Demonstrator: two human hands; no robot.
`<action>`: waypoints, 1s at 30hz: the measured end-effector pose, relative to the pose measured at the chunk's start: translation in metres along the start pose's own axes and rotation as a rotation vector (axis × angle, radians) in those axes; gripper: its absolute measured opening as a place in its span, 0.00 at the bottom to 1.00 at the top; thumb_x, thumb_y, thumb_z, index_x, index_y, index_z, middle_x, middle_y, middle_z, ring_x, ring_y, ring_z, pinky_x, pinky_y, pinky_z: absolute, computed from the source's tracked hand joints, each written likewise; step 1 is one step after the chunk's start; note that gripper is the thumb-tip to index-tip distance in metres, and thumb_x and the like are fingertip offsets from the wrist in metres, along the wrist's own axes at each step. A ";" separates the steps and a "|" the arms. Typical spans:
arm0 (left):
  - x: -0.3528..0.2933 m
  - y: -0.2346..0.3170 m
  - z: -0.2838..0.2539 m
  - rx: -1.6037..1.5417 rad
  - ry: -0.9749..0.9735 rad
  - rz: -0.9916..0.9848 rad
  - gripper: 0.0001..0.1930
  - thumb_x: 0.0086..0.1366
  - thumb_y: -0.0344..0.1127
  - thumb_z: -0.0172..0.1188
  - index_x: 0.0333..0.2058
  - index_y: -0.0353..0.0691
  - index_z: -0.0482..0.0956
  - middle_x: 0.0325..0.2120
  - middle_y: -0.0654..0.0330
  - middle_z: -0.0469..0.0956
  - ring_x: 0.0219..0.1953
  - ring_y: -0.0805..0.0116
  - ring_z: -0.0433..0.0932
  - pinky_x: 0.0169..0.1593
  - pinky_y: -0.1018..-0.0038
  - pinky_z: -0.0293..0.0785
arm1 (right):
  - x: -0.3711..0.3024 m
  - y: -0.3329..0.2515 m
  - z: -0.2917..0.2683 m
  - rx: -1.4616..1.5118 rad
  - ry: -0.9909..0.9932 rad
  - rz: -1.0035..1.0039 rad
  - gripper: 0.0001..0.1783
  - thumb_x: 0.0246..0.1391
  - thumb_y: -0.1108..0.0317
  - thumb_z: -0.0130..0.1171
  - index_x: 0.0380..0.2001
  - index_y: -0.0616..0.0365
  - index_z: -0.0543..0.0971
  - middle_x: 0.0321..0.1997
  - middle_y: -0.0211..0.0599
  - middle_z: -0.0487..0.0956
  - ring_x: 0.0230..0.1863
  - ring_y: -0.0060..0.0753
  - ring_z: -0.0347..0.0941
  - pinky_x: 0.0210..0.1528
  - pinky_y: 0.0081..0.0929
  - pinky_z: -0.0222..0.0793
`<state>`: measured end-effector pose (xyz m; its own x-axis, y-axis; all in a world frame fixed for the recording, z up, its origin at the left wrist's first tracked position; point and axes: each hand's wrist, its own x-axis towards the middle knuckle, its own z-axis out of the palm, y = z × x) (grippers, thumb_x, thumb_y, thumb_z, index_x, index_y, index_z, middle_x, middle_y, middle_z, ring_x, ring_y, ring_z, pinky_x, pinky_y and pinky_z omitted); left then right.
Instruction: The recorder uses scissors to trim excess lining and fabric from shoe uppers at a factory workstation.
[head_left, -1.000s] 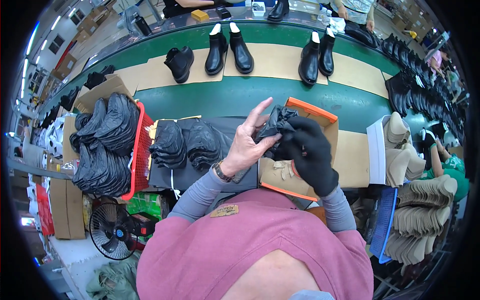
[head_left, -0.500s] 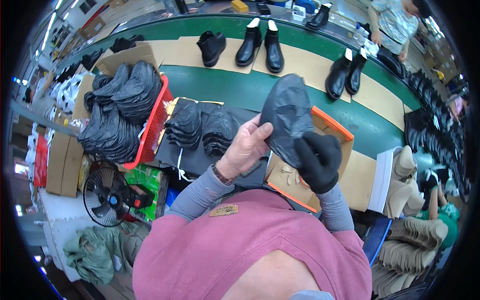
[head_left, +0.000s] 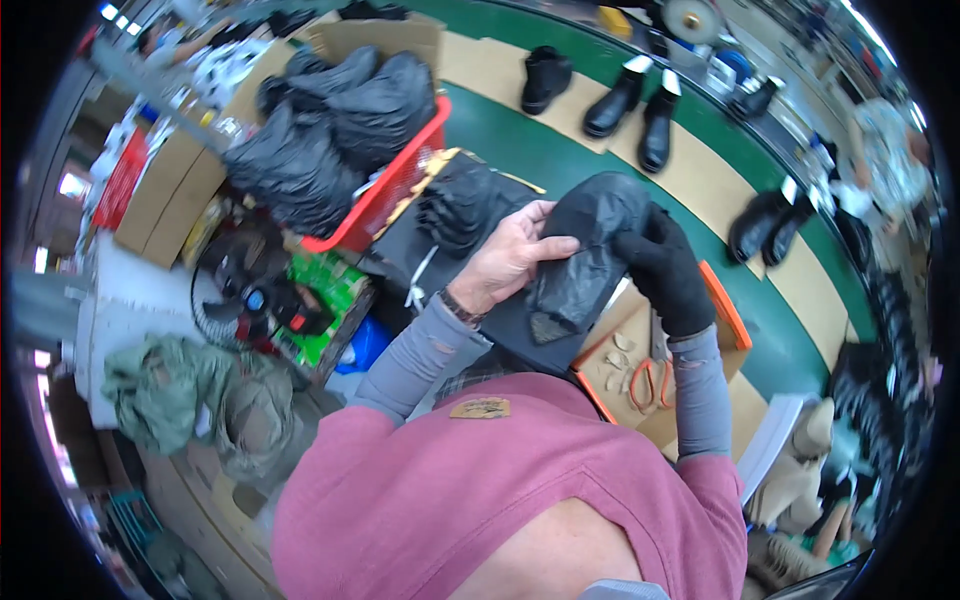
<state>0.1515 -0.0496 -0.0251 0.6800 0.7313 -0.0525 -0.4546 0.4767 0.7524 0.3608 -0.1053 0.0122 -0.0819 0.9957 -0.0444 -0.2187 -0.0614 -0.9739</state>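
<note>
In front of my chest I hold a black, wrinkled, shoe-shaped piece [head_left: 590, 250] of thin-looking material, tilted with its rounded end up and to the right. My bare left hand [head_left: 508, 255] grips its left edge, thumb lying on top. At its right edge, my right hand [head_left: 672, 275] in a black glove has its fingers closed on it. Beyond my left hand, a stack of similar black pieces [head_left: 455, 210] rests on a dark surface. Below my right hand, orange-handled scissors [head_left: 640, 385] and small pale scraps lie in an orange-edged box [head_left: 728, 310].
A red basket [head_left: 402, 178] heaped with black pieces stands to the left, near a fan [head_left: 255, 298]. Black boots [head_left: 657, 130] line cardboard on the green table [head_left: 690, 225]. Beige foot-shaped forms [head_left: 800, 470] sit at right. Another person [head_left: 890, 150] stands at far right.
The whole view has turned, so the basket and boots sit further right. The held piece has tilted rightward, and my right hand has moved up along its edge. The scissors have come into plain view.
</note>
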 end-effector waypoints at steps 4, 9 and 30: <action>-0.015 0.022 -0.015 0.435 0.321 0.489 0.29 0.62 0.29 0.64 0.59 0.31 0.63 0.54 0.52 0.69 0.56 0.69 0.68 0.55 0.74 0.70 | 0.052 0.027 -0.010 -0.328 -0.019 -0.334 0.23 0.52 0.71 0.61 0.52 0.66 0.72 0.49 0.40 0.78 0.47 0.34 0.76 0.52 0.30 0.70; -0.048 0.078 -0.081 0.792 0.380 0.688 0.36 0.60 0.35 0.67 0.63 0.33 0.60 0.61 0.53 0.64 0.61 0.63 0.67 0.63 0.68 0.63 | 0.151 0.061 0.032 0.730 -0.142 0.150 0.19 0.59 0.70 0.56 0.53 0.66 0.72 0.53 0.46 0.77 0.52 0.43 0.75 0.56 0.36 0.69; -0.031 -0.010 -0.154 1.259 0.738 0.677 0.64 0.46 0.54 0.75 0.68 0.33 0.38 0.68 0.41 0.43 0.70 0.43 0.44 0.70 0.56 0.44 | 0.241 0.124 0.086 -0.669 -0.657 -0.103 0.16 0.59 0.67 0.49 0.47 0.59 0.79 0.53 0.44 0.75 0.57 0.43 0.69 0.62 0.32 0.61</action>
<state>0.0464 -0.0016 -0.1324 -0.0213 0.8722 0.4887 0.4507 -0.4279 0.7834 0.2304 0.1207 -0.1001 -0.6698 0.7424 -0.0154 0.3314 0.2802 -0.9009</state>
